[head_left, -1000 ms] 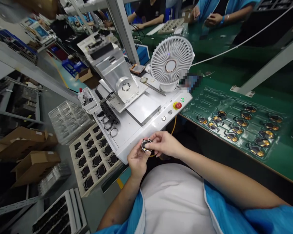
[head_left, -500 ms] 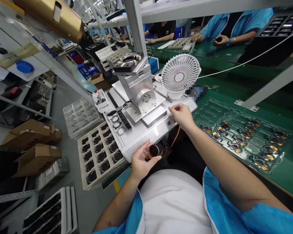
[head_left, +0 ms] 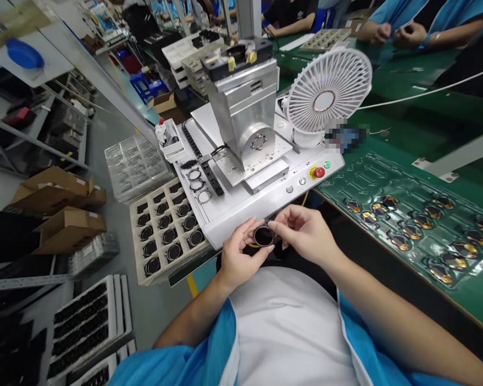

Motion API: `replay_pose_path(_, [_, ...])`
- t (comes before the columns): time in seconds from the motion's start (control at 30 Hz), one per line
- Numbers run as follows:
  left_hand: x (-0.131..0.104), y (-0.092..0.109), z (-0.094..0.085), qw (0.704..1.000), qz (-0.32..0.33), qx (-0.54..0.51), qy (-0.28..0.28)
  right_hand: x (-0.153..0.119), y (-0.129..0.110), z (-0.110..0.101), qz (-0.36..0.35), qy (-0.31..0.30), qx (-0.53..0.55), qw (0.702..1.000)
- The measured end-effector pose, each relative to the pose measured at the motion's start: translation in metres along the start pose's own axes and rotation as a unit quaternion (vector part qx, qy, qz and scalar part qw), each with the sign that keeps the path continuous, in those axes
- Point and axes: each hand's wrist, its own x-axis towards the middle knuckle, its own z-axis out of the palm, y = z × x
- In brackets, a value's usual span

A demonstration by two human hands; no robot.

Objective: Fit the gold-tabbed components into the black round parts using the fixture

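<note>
Between the thumb and fingers of my left hand (head_left: 241,254) is a round black watch case (head_left: 263,236) with a dark face and a thin metal rim. My right hand (head_left: 304,233) is closed in a pinch at the right edge of the watch case, thumb and fingertips touching it; whether a small part sits in the pinch is hidden. Both hands are in front of the white machine base (head_left: 245,212). Left of them, a beige tray (head_left: 139,252) holds several similar round black cases in its pockets.
A metal fixture block (head_left: 245,107) stands on the machine, with a white fan (head_left: 326,96) beside it. Near the front edge are a red emergency button (head_left: 317,172) and metal rings (head_left: 197,185). A clear blister tray (head_left: 370,182) with round parts lies right. A co-worker's hands (head_left: 410,35) are across the bench.
My right hand has come down from the machine's front edge to the watch case in my left hand. The left hand has shifted slightly right, and the view has moved closer to the machine.
</note>
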Motion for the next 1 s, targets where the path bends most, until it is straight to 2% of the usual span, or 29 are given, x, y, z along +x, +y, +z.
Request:
replay_pose_path(0.13, [0.0, 0.004, 0.005, 1.0, 0.01, 0.022, -0.015, -0.025, 0.01, 0.01, -0.023, 0.007, -0.038, 0.999])
replay_pose_path(0.27, [0.001, 0.006, 0.008, 0.999, 0.016, 0.042, -0.018, -0.026, 0.012, 0.01, -0.04, 0.027, -0.062, 0.997])
replay_pose_path(0.47, [0.002, 0.008, 0.009, 0.998, 0.016, 0.053, -0.013, -0.025, 0.011, 0.009, -0.063, 0.025, -0.101, 0.993])
replay_pose_path(0.57, [0.001, 0.006, 0.012, 0.999, 0.025, 0.046, -0.002, -0.024, 0.011, 0.009, -0.077, 0.051, -0.14, 0.986])
replay_pose_path(0.6, [0.001, 0.005, 0.014, 0.999, 0.028, 0.043, 0.002, -0.024, 0.012, 0.008, -0.065, 0.056, -0.137, 0.987])
replay_pose_path(0.67, [0.0, 0.001, 0.019, 0.999, 0.035, 0.039, 0.004, -0.024, 0.016, 0.005, 0.003, 0.027, -0.077, 0.997])
replay_pose_path(0.73, [-0.001, -0.004, 0.024, 0.998, 0.043, 0.039, -0.027, -0.025, 0.023, -0.007, 0.083, -0.022, 0.019, 0.996])
replay_pose_path(0.77, [0.0, -0.007, 0.026, 0.996, 0.048, 0.042, -0.055, -0.026, 0.027, -0.017, 0.106, -0.027, 0.051, 0.993])
replay_pose_path(0.8, [0.001, -0.009, 0.026, 0.994, 0.055, 0.048, -0.084, -0.03, 0.032, -0.031, 0.114, -0.004, 0.06, 0.992])
replay_pose_path(0.83, [0.002, -0.012, 0.026, 0.991, 0.062, 0.057, -0.108, -0.035, 0.037, -0.049, 0.11, 0.047, 0.044, 0.992])
replay_pose_path(0.9, [0.005, -0.017, 0.022, 0.986, 0.071, 0.078, -0.131, -0.057, 0.046, -0.096, 0.095, 0.203, -0.032, 0.974])
replay_pose_path(0.97, [0.008, -0.021, 0.018, 0.986, 0.069, 0.091, -0.125, -0.091, 0.057, -0.15, 0.1, 0.37, -0.141, 0.913])
replay_pose_path(1.0, [0.009, -0.022, 0.016, 0.986, 0.064, 0.094, -0.12, -0.112, 0.063, -0.176, 0.105, 0.444, -0.201, 0.867])
